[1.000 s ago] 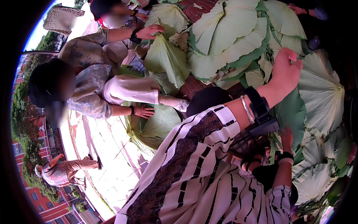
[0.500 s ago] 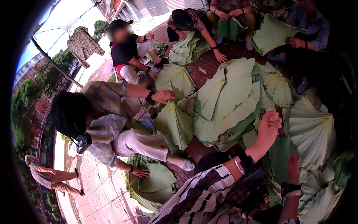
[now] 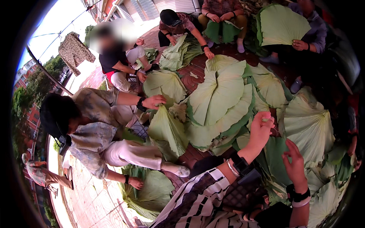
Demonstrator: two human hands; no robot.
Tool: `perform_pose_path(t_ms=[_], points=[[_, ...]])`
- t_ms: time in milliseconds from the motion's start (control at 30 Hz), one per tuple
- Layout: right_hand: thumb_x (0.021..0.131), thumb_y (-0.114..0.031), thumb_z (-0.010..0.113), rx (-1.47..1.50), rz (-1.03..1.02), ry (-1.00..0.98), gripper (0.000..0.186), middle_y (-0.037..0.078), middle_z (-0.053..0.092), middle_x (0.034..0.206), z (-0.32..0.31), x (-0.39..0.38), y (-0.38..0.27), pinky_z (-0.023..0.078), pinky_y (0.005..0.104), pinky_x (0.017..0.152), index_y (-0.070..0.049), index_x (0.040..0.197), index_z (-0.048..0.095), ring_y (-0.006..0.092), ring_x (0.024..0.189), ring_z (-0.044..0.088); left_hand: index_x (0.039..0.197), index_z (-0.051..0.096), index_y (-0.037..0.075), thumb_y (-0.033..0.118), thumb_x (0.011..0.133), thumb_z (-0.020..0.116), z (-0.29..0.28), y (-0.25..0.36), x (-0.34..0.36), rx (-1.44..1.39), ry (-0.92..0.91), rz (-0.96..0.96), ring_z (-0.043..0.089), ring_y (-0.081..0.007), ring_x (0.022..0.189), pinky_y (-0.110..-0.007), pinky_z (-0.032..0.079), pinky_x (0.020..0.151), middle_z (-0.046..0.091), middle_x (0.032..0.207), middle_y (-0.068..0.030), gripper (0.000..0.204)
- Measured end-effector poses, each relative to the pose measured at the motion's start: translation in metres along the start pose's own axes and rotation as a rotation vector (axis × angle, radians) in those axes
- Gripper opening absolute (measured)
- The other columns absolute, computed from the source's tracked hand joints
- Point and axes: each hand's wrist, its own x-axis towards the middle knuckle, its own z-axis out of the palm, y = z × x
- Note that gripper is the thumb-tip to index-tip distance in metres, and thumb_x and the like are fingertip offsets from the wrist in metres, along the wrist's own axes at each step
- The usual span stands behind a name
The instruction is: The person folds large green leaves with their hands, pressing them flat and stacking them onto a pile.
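Observation:
My left hand (image 3: 261, 131) is raised above the large lotus leaves, its fingers curled in a pinch. What lies between the fingertips, if anything, is too small to make out. To its right and nearer, my right hand (image 3: 294, 163) is lifted with its fingers apart, holding nothing visible. Between and below my hands spreads a dark green lotus leaf (image 3: 276, 157), close to the right hand. Beyond my left hand lies a stack of broad pale green lotus leaves (image 3: 218, 97). A big wrinkled leaf (image 3: 306, 121) rests to the right.
A person on the left grips a folded leaf (image 3: 167, 127) and rests a hand by a leaf pile (image 3: 152, 188). Several other people handle leaves at the back, near another stack (image 3: 176, 55). Red brick paving (image 3: 188, 78) shows between leaves. A patterned shirt (image 3: 76, 51) hangs outdoors.
My right hand has risen off the dark green leaf and its fingers have spread. The small pale green piece at my left fingertips no longer shows. The far-right person has raised their leaf.

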Motion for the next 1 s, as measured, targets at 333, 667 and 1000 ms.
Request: perform_pose_path(t_ms=[333,667,1000], points=[[0.086,0.002,0.071,-0.011,0.053,-0.057,0.059,0.02,0.056,0.146,-0.024,-0.042,0.003,0.058,0.0378,0.083,-0.001,0.142,0.053,0.0297,0.089,0.073,0.153,0.039,0.004,0.008,0.1,0.058,-0.01,0.002,-0.002,0.07,0.139,0.18,0.066,-0.0165,0.097,-0.031,0.055,0.074,0.051,0.14,-0.0113,0.056],[0.088,-0.006,0.073,-0.025,0.096,0.079,0.045,0.022,0.065,0.13,-0.004,-0.069,0.071,0.057,0.0405,0.078,0.001,0.13,0.06,0.0301,0.085,0.074,0.163,0.021,0.007,0.008,0.098,0.057,-0.029,0.011,-0.004,0.177,0.188,0.266,0.066,-0.0184,0.104,-0.033,0.056,0.081,0.042,0.15,-0.013,0.075],[0.088,-0.013,0.074,-0.05,0.113,0.13,0.035,0.022,0.071,0.108,-0.029,-0.089,0.07,0.057,0.0423,0.073,0.001,0.12,0.068,0.0335,0.081,0.072,0.163,0.02,0.006,0.004,0.095,0.058,-0.03,0.127,-0.024,0.351,0.133,0.488,0.07,-0.0215,0.097,-0.032,0.057,0.075,0.051,0.141,-0.0141,0.078]])
